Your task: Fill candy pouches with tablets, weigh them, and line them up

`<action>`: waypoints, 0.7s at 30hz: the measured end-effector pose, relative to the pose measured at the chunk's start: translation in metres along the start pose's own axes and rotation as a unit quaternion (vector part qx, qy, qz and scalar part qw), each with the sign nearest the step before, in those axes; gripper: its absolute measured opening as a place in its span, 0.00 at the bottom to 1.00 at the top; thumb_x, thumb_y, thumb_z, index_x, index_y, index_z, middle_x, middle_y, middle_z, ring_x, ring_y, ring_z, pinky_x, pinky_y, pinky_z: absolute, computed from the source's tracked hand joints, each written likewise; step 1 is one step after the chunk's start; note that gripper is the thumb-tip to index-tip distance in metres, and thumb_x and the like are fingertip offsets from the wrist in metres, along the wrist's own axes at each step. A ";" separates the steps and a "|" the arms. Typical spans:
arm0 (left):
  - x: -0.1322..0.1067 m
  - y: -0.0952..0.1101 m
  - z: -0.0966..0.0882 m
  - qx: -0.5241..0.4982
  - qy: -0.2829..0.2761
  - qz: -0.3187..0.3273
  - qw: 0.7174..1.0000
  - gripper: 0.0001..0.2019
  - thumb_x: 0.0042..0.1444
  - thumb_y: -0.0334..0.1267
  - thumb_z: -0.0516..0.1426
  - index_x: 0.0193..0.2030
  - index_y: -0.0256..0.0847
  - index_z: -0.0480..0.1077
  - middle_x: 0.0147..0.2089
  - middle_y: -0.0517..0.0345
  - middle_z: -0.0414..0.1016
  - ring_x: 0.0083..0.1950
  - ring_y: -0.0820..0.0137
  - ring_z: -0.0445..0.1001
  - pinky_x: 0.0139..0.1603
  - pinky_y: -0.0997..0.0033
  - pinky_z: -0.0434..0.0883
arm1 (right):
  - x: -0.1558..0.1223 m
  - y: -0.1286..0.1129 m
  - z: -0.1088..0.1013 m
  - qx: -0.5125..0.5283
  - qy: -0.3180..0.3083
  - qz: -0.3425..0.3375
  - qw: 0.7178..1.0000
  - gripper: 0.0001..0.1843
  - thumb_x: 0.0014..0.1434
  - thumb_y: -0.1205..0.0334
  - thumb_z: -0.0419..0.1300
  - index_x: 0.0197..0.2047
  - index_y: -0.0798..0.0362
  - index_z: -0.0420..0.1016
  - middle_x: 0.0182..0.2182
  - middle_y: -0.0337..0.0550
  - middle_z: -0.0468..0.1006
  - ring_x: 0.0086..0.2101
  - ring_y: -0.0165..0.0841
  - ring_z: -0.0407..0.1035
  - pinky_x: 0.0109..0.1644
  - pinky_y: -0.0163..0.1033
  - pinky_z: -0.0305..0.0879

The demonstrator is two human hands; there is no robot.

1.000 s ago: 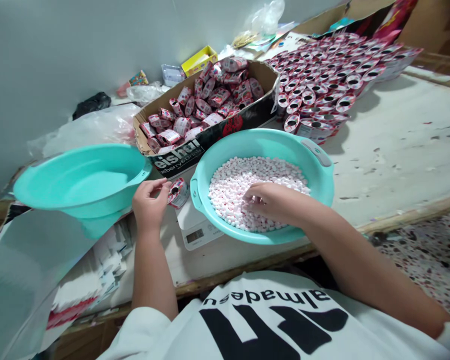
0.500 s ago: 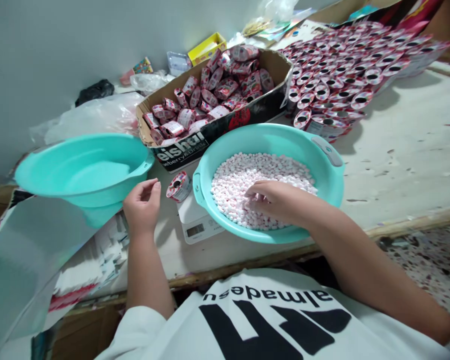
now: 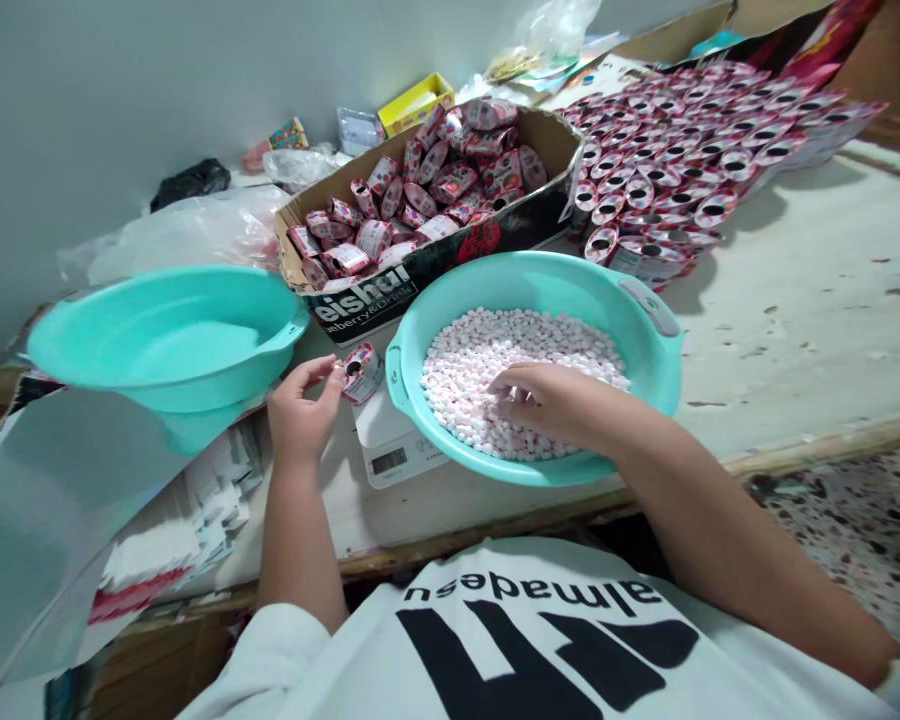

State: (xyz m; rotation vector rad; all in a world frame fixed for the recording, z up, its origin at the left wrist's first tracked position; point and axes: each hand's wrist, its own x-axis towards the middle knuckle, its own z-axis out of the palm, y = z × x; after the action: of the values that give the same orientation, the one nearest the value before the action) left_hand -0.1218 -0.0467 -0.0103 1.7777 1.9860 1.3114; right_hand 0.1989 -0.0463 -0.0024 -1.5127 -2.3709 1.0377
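My left hand (image 3: 302, 412) is closed in a pinch, thumb and forefinger tips together beside a small red-and-white packet (image 3: 362, 374). Whatever is between those fingertips is too small to name. The packet stands upright, its dark opening facing up, at the white digital scale (image 3: 397, 455). My right hand (image 3: 544, 402) reaches into a turquoise basin (image 3: 649, 385), its curled fingers down among small white and pale-pink candies (image 3: 487, 345). Candies hide the fingertips, so what they grip does not show. The basin covers part of the scale.
Left of the scale stands another turquoise basin (image 3: 157, 375). Behind, a cardboard box (image 3: 375, 312) holds many closed packets. Rows of upright packets (image 3: 667, 170) fill the back right. White paper strips (image 3: 172, 540) lie at left; the table's front edge (image 3: 817, 455) runs before me.
My left hand has moved right, up to the small packet, and its fingertips have come near the rim. My right hand stays among the candies.
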 end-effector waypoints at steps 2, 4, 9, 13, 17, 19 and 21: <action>0.001 -0.001 0.001 -0.008 -0.005 0.003 1.000 0.14 0.55 0.44 0.62 0.45 0.40 0.79 0.43 0.52 0.83 0.43 0.66 0.80 0.50 0.66 0.76 | 0.000 0.001 0.001 0.004 0.003 -0.001 1.000 0.13 0.62 0.59 0.56 0.46 0.52 0.77 0.42 0.47 0.78 0.38 0.36 0.72 0.38 0.35 0.62; 0.003 -0.002 0.001 -0.006 -0.012 0.008 1.000 0.14 0.55 0.44 0.62 0.46 0.40 0.78 0.44 0.51 0.83 0.45 0.66 0.81 0.52 0.65 0.75 | 0.000 0.002 0.001 0.005 0.008 -0.002 1.000 0.13 0.62 0.58 0.56 0.46 0.51 0.77 0.41 0.47 0.78 0.38 0.36 0.72 0.38 0.35 0.62; 0.006 -0.005 -0.002 0.015 -0.015 0.028 0.999 0.15 0.56 0.44 0.62 0.48 0.41 0.77 0.48 0.50 0.82 0.51 0.64 0.80 0.54 0.64 0.74 | 0.002 0.005 0.002 0.004 0.007 -0.003 1.000 0.14 0.62 0.56 0.55 0.46 0.51 0.77 0.42 0.47 0.78 0.39 0.37 0.71 0.39 0.36 0.61; 0.008 -0.011 -0.007 0.022 0.002 0.031 0.999 0.16 0.58 0.45 0.60 0.51 0.41 0.76 0.51 0.49 0.81 0.52 0.64 0.79 0.55 0.64 0.73 | 0.002 0.006 0.002 0.004 0.006 -0.007 1.000 0.14 0.62 0.56 0.55 0.47 0.51 0.76 0.42 0.46 0.78 0.39 0.36 0.71 0.39 0.37 0.61; 0.007 -0.021 -0.016 0.032 0.011 0.018 0.999 0.17 0.59 0.46 0.60 0.51 0.42 0.76 0.52 0.48 0.80 0.52 0.64 0.79 0.55 0.63 0.73 | 0.001 0.005 0.002 0.008 0.003 0.000 1.000 0.14 0.62 0.55 0.55 0.46 0.51 0.76 0.42 0.46 0.78 0.38 0.36 0.71 0.37 0.36 0.60; 0.006 -0.025 -0.019 0.029 -0.005 0.014 0.999 0.18 0.58 0.46 0.60 0.52 0.42 0.75 0.53 0.48 0.80 0.53 0.63 0.78 0.56 0.62 0.72 | 0.001 0.004 0.002 0.010 0.001 0.002 1.000 0.14 0.62 0.55 0.55 0.46 0.51 0.76 0.42 0.46 0.78 0.38 0.36 0.71 0.37 0.36 0.60; 0.003 -0.026 -0.020 0.029 -0.032 0.015 0.999 0.20 0.57 0.47 0.62 0.54 0.42 0.74 0.55 0.48 0.79 0.56 0.61 0.77 0.57 0.61 0.71 | 0.001 0.004 0.002 0.010 0.002 0.001 1.000 0.14 0.63 0.55 0.55 0.47 0.51 0.76 0.42 0.46 0.78 0.39 0.36 0.71 0.38 0.36 0.60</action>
State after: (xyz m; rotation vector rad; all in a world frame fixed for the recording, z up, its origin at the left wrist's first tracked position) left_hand -0.1543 -0.0512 -0.0144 1.8581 1.9891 1.2023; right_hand 0.2004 -0.0458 -0.0061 -1.5078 -2.3499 1.0557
